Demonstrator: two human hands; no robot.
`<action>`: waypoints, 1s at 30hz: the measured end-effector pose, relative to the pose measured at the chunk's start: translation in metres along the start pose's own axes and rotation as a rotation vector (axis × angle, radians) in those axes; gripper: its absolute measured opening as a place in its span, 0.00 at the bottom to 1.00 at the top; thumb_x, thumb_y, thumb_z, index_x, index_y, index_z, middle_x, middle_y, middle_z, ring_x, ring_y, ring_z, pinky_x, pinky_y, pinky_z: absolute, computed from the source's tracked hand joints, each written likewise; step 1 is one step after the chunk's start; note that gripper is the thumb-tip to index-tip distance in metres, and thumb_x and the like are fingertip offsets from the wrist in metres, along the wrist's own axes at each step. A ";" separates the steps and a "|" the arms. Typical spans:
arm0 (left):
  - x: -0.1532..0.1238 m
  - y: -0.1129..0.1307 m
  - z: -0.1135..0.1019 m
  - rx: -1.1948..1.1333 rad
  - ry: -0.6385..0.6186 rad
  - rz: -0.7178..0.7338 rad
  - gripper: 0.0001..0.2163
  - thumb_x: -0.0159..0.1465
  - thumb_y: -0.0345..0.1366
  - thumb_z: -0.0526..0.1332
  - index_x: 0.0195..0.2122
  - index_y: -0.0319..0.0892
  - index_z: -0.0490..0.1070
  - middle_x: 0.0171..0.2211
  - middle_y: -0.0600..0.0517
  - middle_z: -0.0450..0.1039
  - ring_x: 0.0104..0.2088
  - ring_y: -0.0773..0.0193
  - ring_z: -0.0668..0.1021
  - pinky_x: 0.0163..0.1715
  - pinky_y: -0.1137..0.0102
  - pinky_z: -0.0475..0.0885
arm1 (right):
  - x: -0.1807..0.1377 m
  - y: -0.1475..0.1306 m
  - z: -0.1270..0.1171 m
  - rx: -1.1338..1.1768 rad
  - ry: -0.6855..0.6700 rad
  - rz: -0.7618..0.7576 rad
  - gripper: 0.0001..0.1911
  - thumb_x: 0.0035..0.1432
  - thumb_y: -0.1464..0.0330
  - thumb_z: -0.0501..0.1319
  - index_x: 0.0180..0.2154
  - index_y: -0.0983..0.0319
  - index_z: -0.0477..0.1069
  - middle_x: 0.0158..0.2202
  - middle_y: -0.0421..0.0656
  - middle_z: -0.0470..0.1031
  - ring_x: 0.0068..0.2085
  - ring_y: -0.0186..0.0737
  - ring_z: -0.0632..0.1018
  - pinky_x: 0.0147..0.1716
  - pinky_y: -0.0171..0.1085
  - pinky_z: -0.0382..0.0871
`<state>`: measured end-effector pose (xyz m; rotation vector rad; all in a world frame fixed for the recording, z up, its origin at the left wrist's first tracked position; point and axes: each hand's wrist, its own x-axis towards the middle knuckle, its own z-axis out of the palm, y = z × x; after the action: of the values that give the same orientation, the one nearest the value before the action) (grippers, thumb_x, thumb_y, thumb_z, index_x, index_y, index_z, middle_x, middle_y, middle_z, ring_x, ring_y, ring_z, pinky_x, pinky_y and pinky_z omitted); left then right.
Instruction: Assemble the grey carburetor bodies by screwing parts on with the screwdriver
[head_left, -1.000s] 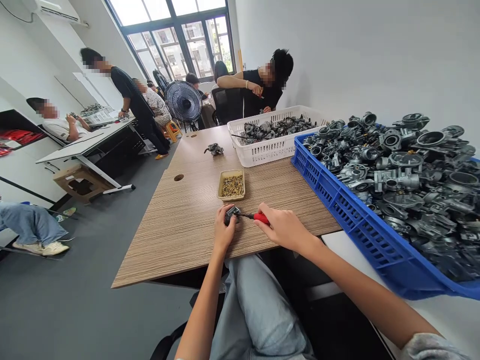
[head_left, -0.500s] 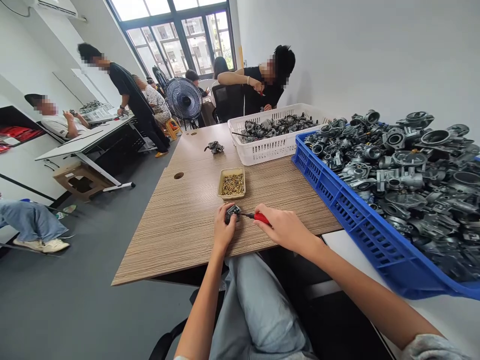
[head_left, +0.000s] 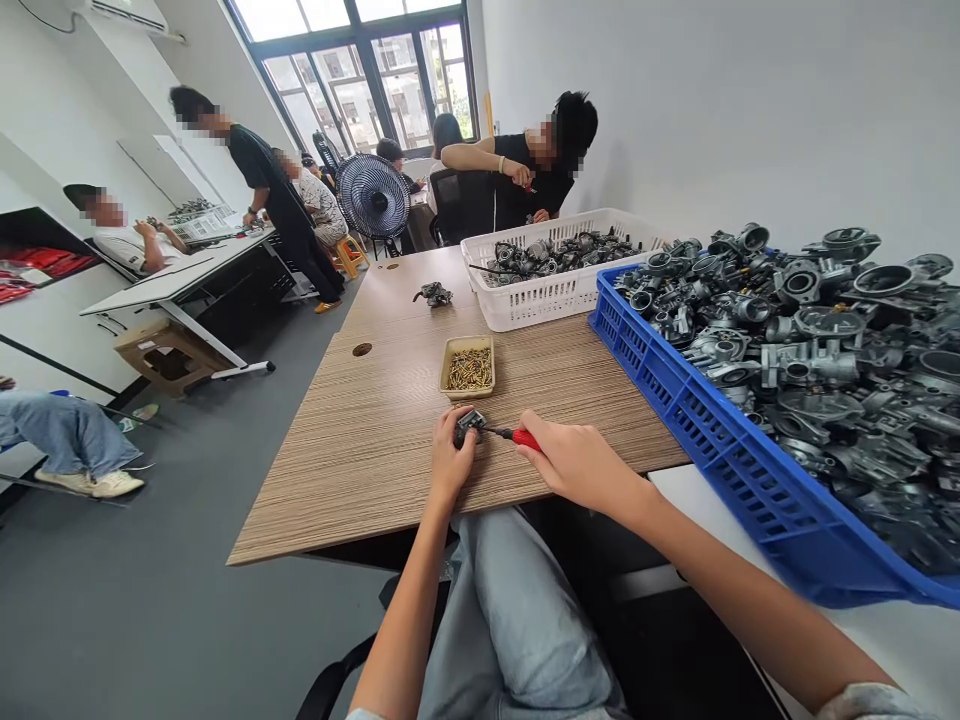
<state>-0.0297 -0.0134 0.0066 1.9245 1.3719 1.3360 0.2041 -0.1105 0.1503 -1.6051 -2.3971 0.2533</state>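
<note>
My left hand [head_left: 451, 455] is closed around a small dark grey metal part, which looks like a carburetor body [head_left: 470, 424], just above the near part of the wooden table [head_left: 352, 440]. In my right hand [head_left: 574, 455] is a screwdriver [head_left: 523, 438] with a red handle and a dark shaft. Its shaft points left and its tip meets the right side of the metal part; the exact contact point is too small to make out. Right behind my left hand stands a small cream tray [head_left: 442, 388] of brass-coloured screws or jets [head_left: 470, 370].
A blue crate [head_left: 720, 440] heaped with carburetors [head_left: 817, 320] stands at my right. Behind it is a white basket [head_left: 525, 308] of similar parts. One carburetor [head_left: 433, 294] lies farther back on the table. A co-worker [head_left: 517, 165] sits across; a fan [head_left: 371, 197] stands beyond.
The whole view has shifted slightly to the right as the head turned. Both hands keep their hold, with the screwdriver still against the part.
</note>
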 end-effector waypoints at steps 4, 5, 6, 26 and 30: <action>0.000 0.001 0.000 0.010 -0.004 0.003 0.17 0.69 0.30 0.61 0.57 0.49 0.77 0.57 0.45 0.76 0.62 0.51 0.76 0.69 0.51 0.68 | -0.001 0.001 -0.003 0.000 0.014 -0.002 0.07 0.81 0.62 0.55 0.48 0.57 0.66 0.41 0.43 0.84 0.39 0.45 0.85 0.29 0.39 0.53; 0.000 0.001 0.000 0.011 -0.003 0.004 0.17 0.69 0.30 0.61 0.57 0.49 0.77 0.57 0.46 0.76 0.62 0.51 0.76 0.69 0.51 0.68 | -0.001 0.001 -0.003 0.001 0.020 -0.008 0.07 0.81 0.62 0.55 0.48 0.57 0.66 0.41 0.43 0.84 0.39 0.45 0.85 0.29 0.39 0.54; 0.000 0.001 0.000 0.011 -0.002 0.004 0.17 0.69 0.30 0.61 0.57 0.49 0.77 0.57 0.46 0.76 0.62 0.51 0.76 0.69 0.51 0.68 | -0.001 0.001 -0.003 0.002 0.028 -0.017 0.07 0.81 0.62 0.55 0.48 0.57 0.67 0.41 0.44 0.84 0.39 0.44 0.85 0.29 0.39 0.54; 0.000 -0.001 0.001 -0.008 -0.003 0.003 0.16 0.70 0.30 0.60 0.57 0.48 0.77 0.57 0.45 0.76 0.62 0.51 0.76 0.70 0.51 0.67 | 0.003 0.000 0.013 -0.084 0.076 0.042 0.14 0.82 0.57 0.53 0.48 0.59 0.70 0.37 0.44 0.85 0.36 0.45 0.84 0.29 0.39 0.46; 0.001 0.000 0.000 -0.017 -0.007 0.005 0.16 0.70 0.30 0.60 0.57 0.48 0.77 0.57 0.45 0.76 0.61 0.52 0.76 0.69 0.51 0.68 | 0.003 -0.003 0.015 -0.110 0.084 0.048 0.17 0.82 0.55 0.51 0.49 0.59 0.71 0.36 0.44 0.85 0.35 0.45 0.85 0.29 0.39 0.46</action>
<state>-0.0296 -0.0129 0.0069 1.9205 1.3492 1.3374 0.1957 -0.1088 0.1373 -1.6871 -2.3482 0.0626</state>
